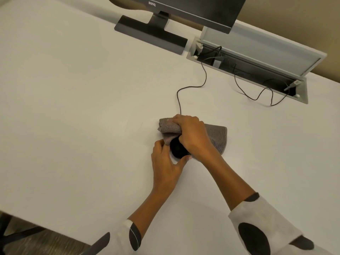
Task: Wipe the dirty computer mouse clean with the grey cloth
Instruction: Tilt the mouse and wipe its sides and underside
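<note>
A black computer mouse lies on the white desk, mostly covered. My left hand grips its near end between thumb and fingers. My right hand presses the grey cloth down over the mouse's far part; the cloth spreads out to both sides of that hand. The mouse's dark cable runs away from under the cloth toward the back of the desk.
A black monitor on a dark flat stand sits at the back. To its right an open cable hatch with a raised lid holds looping wires. The desk's near edge runs along the lower left.
</note>
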